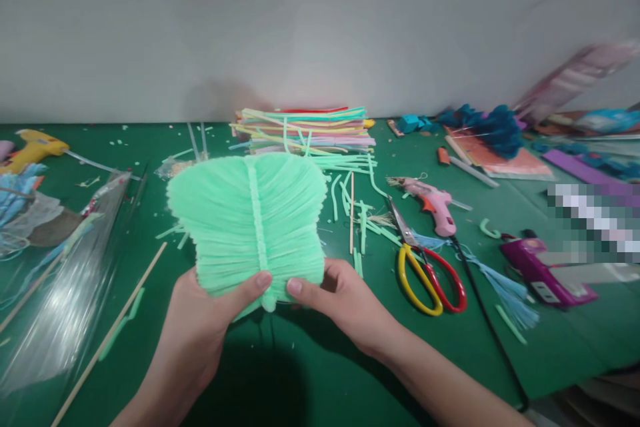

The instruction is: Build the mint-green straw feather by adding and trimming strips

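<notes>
A mint-green leaf shape made of pipe cleaners [225,213], with a thick ridge down its middle, is held up over the table's front part. My left hand [200,313] grips its lower left edge, the thumb pressed near the central ridge. On the lower right edge, my right hand [345,300] pinches it with the thumb on top. The fingers of both hands are mostly hidden behind the leaf. Red-and-yellow-handled scissors [420,267] lie to the right of my right hand. Cut green pipe cleaner pieces [363,227] are scattered behind them.
A bundle of coloured pipe cleaners [305,130] lies by the wall. To the right are a pink glue gun [435,203] with a black cord and a purple tool [545,273]. At left are a yellow glue gun [35,150], clear plastic wrap [65,307] and a wooden stick [113,327].
</notes>
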`<move>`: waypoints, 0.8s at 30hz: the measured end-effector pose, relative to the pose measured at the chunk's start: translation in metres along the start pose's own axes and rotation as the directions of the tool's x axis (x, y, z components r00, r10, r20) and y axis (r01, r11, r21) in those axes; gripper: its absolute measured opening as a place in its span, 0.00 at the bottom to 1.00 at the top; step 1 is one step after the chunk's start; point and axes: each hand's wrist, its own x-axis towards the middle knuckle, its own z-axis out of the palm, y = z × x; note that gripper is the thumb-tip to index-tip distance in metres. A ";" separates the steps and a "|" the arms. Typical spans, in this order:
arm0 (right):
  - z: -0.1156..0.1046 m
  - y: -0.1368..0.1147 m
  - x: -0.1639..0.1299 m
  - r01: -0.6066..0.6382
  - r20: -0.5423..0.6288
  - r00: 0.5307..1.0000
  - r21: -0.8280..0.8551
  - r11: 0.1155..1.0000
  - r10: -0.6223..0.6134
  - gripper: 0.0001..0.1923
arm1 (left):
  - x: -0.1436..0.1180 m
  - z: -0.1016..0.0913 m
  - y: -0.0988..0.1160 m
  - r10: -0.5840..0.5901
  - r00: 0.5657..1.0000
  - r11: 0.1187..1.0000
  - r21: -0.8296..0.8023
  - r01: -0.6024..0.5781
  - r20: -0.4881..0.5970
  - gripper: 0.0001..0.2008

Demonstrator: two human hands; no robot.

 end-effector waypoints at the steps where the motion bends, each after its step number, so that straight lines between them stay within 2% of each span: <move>1: 0.000 0.000 0.000 -0.004 0.010 1.000 -0.009 1.000 0.004 0.13 | 0.000 -0.001 0.000 -0.007 1.000 1.000 0.008 0.007 0.000 0.38; 6: 0.004 0.000 0.000 0.013 -0.001 1.000 0.031 0.999 -0.013 0.16 | 0.001 -0.001 0.000 0.000 1.000 1.000 0.028 0.001 -0.018 0.35; 11: 0.006 0.000 -0.001 0.034 0.054 0.998 0.042 0.999 -0.036 0.22 | 0.001 -0.001 0.001 0.030 0.999 0.997 0.077 -0.027 -0.040 0.25; 13: 0.005 0.000 -0.001 0.028 0.053 0.998 0.022 0.999 -0.029 0.23 | 0.001 0.000 0.001 0.027 0.998 0.996 0.089 -0.022 -0.056 0.25; 15: 0.004 0.001 0.000 0.049 -0.004 0.999 0.020 0.999 -0.049 0.21 | 0.001 0.001 0.001 0.016 0.999 0.999 0.053 -0.014 -0.031 0.28; 17: 0.004 0.002 0.001 0.100 -0.089 0.991 0.017 0.995 -0.098 0.18 | 0.000 0.003 0.000 0.004 0.999 1.000 0.015 -0.004 0.043 0.28; 21: 0.005 0.001 0.002 0.186 -0.193 0.962 -0.044 0.982 -0.191 0.15 | -0.002 0.007 -0.004 -0.040 0.997 0.997 0.074 0.035 0.068 0.18; 24: 0.007 0.000 0.002 0.169 -0.208 0.963 -0.023 0.985 -0.170 0.14 | -0.003 0.007 -0.007 -0.013 0.998 0.997 0.075 0.009 0.064 0.16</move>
